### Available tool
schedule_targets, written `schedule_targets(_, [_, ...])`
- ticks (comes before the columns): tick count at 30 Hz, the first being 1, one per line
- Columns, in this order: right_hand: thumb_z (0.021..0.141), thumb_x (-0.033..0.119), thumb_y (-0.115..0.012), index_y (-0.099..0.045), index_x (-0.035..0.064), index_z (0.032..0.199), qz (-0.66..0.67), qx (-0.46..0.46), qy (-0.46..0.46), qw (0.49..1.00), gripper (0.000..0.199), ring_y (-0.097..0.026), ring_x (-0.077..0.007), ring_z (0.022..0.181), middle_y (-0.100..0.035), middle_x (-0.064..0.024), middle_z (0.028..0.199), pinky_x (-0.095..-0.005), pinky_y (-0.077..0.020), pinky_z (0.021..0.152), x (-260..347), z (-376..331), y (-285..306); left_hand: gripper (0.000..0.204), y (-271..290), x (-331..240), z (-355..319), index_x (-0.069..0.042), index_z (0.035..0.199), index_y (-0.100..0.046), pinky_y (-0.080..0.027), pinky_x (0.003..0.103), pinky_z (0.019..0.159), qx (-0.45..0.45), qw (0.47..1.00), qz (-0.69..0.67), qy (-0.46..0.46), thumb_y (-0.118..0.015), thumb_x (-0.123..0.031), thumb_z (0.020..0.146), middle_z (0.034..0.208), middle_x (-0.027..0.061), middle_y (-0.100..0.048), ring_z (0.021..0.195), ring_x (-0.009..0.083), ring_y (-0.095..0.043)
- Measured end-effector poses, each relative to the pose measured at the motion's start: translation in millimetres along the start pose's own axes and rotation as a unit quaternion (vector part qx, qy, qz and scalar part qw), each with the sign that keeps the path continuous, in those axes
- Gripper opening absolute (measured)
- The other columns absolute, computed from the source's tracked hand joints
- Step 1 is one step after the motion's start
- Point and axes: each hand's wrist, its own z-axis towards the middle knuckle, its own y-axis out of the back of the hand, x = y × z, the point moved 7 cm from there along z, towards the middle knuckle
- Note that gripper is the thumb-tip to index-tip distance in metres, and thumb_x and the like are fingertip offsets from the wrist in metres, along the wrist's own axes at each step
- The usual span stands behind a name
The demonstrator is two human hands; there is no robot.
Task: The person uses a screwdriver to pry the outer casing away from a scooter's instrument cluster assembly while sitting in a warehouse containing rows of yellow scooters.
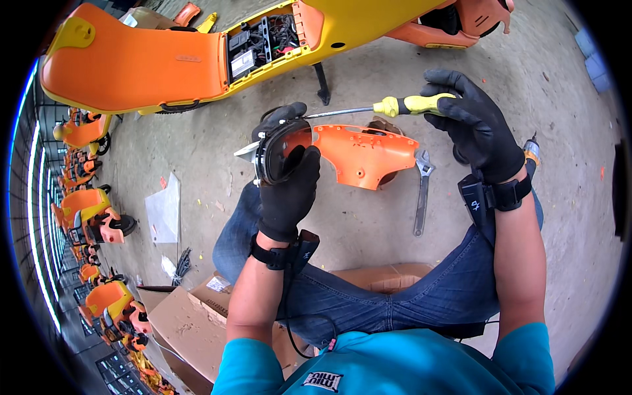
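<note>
My left hand [289, 194], in a black glove, is closed around a round black-rimmed part [266, 158] that looks like a scooter headlight. In my gloved right hand [477, 125] is a screwdriver [411, 105] with a yellow and black handle. Its metal shaft points left, and the tip meets the upper edge of the round rim. Just right of the round part lies an orange plastic cover [362, 157] with small holes. An adjustable wrench [422, 191] rests on the floor beside the cover's right end.
An orange and yellow scooter [145, 62] stretches across the far side, its battery bay uncovered. A power tool [531, 157] lies beyond my right wrist. Cardboard [197, 329] sits at my lower left, near bundled cable [184, 265] and a white sheet [163, 210]. More scooters [99, 214] line the left.
</note>
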Motion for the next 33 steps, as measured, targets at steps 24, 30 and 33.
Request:
schedule_targets(24, [0.095,0.012,-0.057,-0.063,0.0034,0.116,-0.028,0.034,0.048,0.998,0.023,-0.057,-0.0094,0.092,-0.061,-0.0054,0.121,-0.0242,-0.0490,0.083,-2.4,4.0,23.6,0.038,-5.2,-6.7,0.2,-0.002,0.126,-0.056,-0.054,0.027,0.077,-0.003,0.999,-0.020,0.031,-0.065,-0.001,0.089,0.115,0.0102,-0.063,0.102,0.0142,-0.062])
schedule_targets(30, [0.092,0.013,-0.059,-0.063,0.0040,0.114,-0.059,0.004,0.031,0.998,0.024,-0.059,-0.0092,0.094,-0.064,-0.0051,0.110,-0.0240,-0.0486,0.085,8.5,4.1,15.3,0.056,-6.0,19.2,-5.3,-0.001,0.138,-0.046,-0.049,0.033,0.099,0.017,0.968,-0.209,0.140,-0.067,0.001,0.086,0.130,0.0163,-0.059,0.119,0.0210,-0.057])
schedule_targets(33, [0.090,0.015,-0.061,-0.063,0.0040,0.109,-0.120,0.019,0.071,0.990,0.021,-0.061,-0.0096,0.090,-0.065,-0.0046,0.101,-0.0246,-0.0501,0.080,8.5,6.3,7.0,0.063,-18.8,23.0,-8.1,-0.001,0.141,-0.042,-0.045,0.036,0.106,0.034,0.933,-0.295,0.202,-0.069,0.000,0.085,0.134,0.0177,-0.057,0.123,0.0223,-0.056])
